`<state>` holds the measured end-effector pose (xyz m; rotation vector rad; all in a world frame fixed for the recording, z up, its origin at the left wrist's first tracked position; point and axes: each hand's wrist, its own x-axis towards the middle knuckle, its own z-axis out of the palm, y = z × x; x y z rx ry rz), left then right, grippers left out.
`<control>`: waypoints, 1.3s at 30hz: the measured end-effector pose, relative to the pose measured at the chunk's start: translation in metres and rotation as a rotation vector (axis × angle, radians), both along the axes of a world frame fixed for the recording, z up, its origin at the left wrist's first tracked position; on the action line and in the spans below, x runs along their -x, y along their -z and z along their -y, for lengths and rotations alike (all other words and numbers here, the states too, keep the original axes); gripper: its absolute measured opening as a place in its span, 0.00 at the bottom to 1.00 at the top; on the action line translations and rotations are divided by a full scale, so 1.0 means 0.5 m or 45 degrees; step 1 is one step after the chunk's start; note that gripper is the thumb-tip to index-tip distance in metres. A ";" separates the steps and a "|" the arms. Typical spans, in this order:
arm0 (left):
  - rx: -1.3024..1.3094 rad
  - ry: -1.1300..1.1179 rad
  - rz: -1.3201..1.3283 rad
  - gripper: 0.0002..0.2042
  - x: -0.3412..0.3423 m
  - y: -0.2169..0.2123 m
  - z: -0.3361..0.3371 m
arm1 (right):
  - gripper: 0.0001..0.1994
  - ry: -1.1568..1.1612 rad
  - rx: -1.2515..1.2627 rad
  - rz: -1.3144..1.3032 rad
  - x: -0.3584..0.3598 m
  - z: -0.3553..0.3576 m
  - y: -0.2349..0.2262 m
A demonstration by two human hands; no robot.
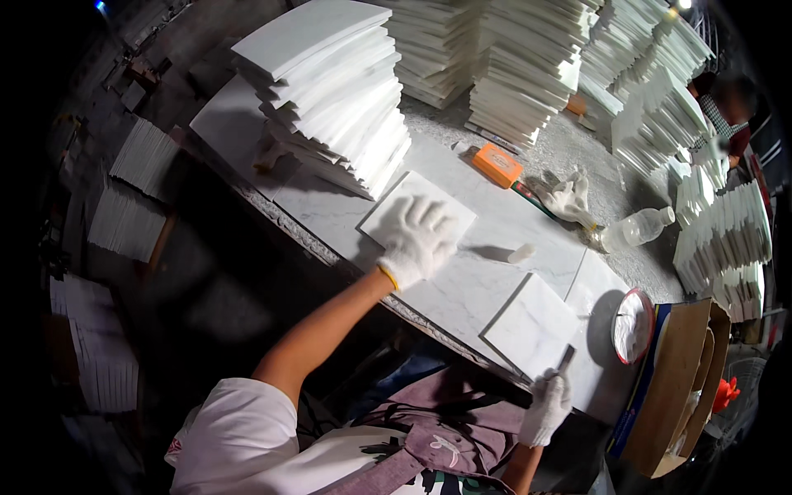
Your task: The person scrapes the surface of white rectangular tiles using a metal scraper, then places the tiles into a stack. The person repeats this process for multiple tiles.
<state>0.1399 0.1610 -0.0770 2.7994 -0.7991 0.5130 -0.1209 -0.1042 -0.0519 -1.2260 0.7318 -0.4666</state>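
Observation:
My left hand point(419, 243), in a white knit glove with a yellow cuff edge, lies flat with fingers spread on a square white marble tile point(388, 208). Close to the table's near edge, my right hand point(546, 411), also gloved, is closed around a small flat tool that looks like a scraper point(567, 357); its dark blade points up and away from me. Beside that blade a second marble tile point(530, 323) rests on the veined white table slab point(330, 210). A small whitish block point(521, 253) sits between the two tiles, casting a long shadow.
A tall, uneven tile stack point(338, 107) rises at the far left of the table, with more stacks point(528, 74) behind. Farther back lie an orange box point(497, 166), loose gloves point(569, 198) and a plastic bottle point(637, 229). At right stand a white-filled tub point(633, 327) and cardboard box point(672, 388).

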 end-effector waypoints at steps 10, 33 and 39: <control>0.277 0.095 -0.181 0.22 0.045 -0.021 0.003 | 0.11 0.202 0.415 -0.137 -0.031 0.052 0.057; 0.220 0.301 -0.258 0.16 0.024 -0.042 0.018 | 0.15 0.351 1.313 -0.545 -0.057 0.055 0.141; 0.466 0.251 -0.162 0.17 0.033 -0.024 0.008 | 0.15 0.380 1.302 -0.562 -0.085 0.043 0.129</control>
